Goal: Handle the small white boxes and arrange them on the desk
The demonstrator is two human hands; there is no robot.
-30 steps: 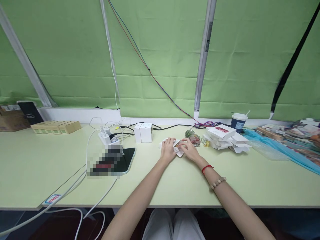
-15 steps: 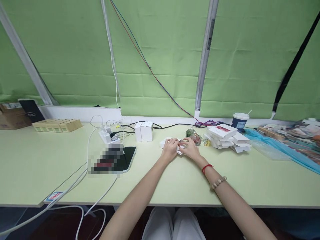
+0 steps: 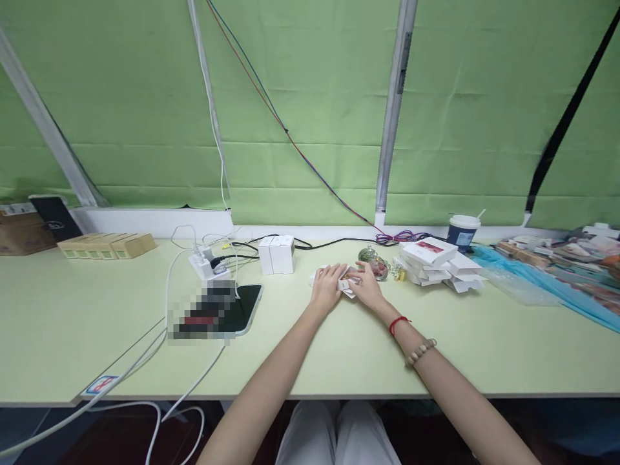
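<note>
My left hand (image 3: 326, 289) and my right hand (image 3: 367, 289) meet over a small white carton (image 3: 347, 284) with an orange print, lying on the pale green table (image 3: 339, 349). Both hands have their fingers curled on the carton's flaps, left hand on its left side, right hand on its right. A red cord and a bead bracelet sit on my right wrist. Just behind my right hand lies a glass trinket (image 3: 374, 261).
A stack of flat white boxes (image 3: 436, 263) and a blue paper cup (image 3: 462, 231) stand at the right. Two white boxes (image 3: 277, 254), a power strip (image 3: 208, 265) with cables and a tablet (image 3: 223, 310) are at the left. Brown cartons (image 3: 104, 245) line the far left.
My hands stay on the small carton and shift their fingers on it; the printed flap shows between them again. The camera moved slightly.
</note>
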